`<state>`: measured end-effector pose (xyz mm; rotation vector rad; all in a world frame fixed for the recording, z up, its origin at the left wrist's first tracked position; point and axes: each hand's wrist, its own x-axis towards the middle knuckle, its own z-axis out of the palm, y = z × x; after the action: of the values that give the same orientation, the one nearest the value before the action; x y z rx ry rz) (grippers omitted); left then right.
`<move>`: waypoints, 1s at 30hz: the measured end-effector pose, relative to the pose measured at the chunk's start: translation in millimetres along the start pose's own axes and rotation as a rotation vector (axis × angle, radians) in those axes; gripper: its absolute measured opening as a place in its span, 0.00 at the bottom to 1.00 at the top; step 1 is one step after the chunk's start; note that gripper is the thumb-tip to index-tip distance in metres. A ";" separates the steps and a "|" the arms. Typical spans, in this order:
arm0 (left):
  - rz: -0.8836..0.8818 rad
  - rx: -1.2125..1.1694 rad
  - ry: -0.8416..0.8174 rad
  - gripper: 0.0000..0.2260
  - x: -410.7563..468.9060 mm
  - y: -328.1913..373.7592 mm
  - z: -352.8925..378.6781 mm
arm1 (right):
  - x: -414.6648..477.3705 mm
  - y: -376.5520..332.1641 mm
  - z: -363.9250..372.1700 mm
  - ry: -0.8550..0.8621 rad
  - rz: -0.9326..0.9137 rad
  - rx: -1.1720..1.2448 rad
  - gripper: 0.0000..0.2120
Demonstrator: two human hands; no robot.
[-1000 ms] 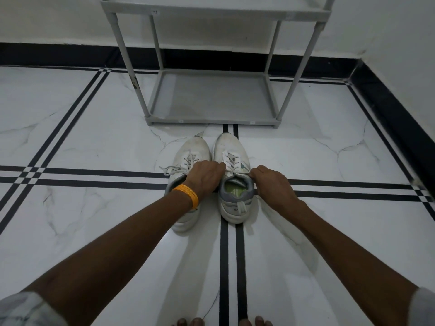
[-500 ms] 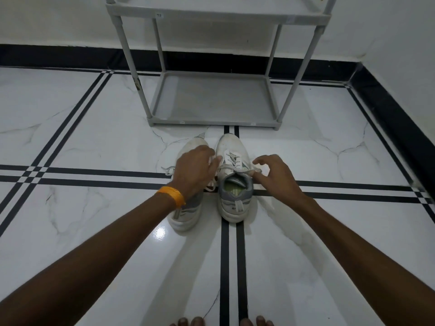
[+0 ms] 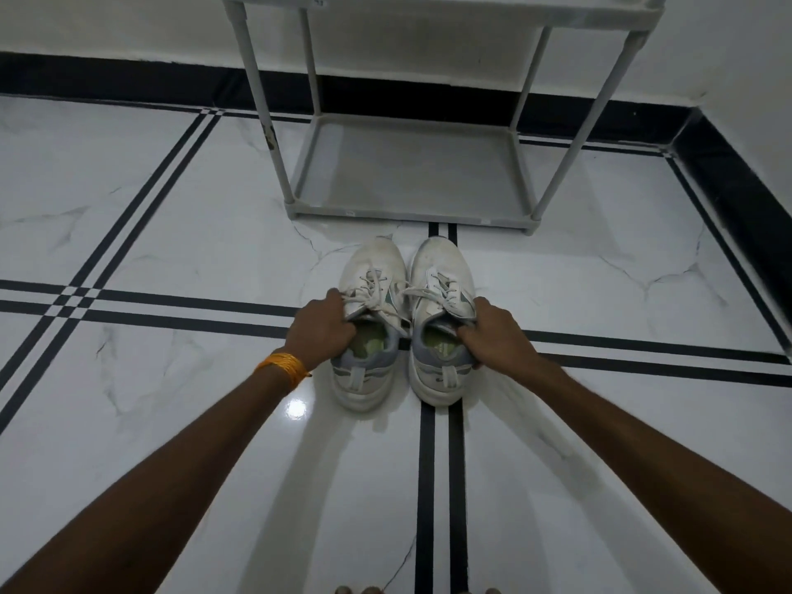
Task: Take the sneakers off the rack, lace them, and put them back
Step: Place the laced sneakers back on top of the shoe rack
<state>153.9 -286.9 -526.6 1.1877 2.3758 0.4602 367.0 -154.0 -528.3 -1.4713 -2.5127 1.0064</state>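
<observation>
Two white sneakers with grey heels and green insoles stand side by side on the floor, toes toward the rack. My left hand grips the collar of the left sneaker, fingers inside its opening. My right hand grips the collar of the right sneaker the same way. White laces lie tied and loose across both tongues. The grey shoe rack stands just beyond them, its lower shelf bare.
White marble floor with black inlay stripes. A black skirting and white wall run behind the rack, and a wall with black skirting closes the right side. My toes show at the bottom edge.
Both hands left the laces and moved back to the shoe openings. Each now holds one sneaker by its collar. The camera has moved closer and lower.
</observation>
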 end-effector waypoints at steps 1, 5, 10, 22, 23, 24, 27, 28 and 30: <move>0.016 -0.029 0.027 0.14 2.5 1.9 2.6 | 0.3 2.1 3.3 0.044 -0.054 -0.035 0.12; 0.064 -0.059 0.099 0.15 8.6 6.6 13.0 | 0.6 19.6 15.7 0.163 -0.166 0.016 0.10; 0.131 -0.057 0.108 0.25 0.8 11.3 15.6 | -10.5 30.3 11.8 0.127 -0.216 0.078 0.24; 0.123 -0.166 0.080 0.26 -63.0 90.7 -104.1 | -75.6 -56.8 -118.5 0.117 -0.164 0.078 0.20; 0.118 -0.180 0.074 0.25 -70.4 101.5 -121.1 | -83.5 -68.0 -135.4 0.108 -0.158 0.074 0.20; 0.110 -0.194 0.075 0.24 -76.9 113.0 -140.0 | -90.8 -80.0 -154.0 0.102 -0.160 0.075 0.20; 0.096 -0.207 0.063 0.25 -92.5 146.3 -199.7 | -109.8 -121.7 -212.5 0.085 -0.149 0.093 0.19; 0.092 -0.205 0.054 0.26 -95.9 157.3 -219.7 | -114.6 -136.6 -231.9 0.082 -0.136 0.098 0.20; 0.096 -0.207 0.063 0.26 -97.9 178.4 -258.3 | -119.3 -162.8 -269.5 0.088 -0.111 0.100 0.21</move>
<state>189.6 -288.6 -199.8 1.2109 2.2645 0.7656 405.7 -167.5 -194.1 -1.3040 -2.4153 1.0111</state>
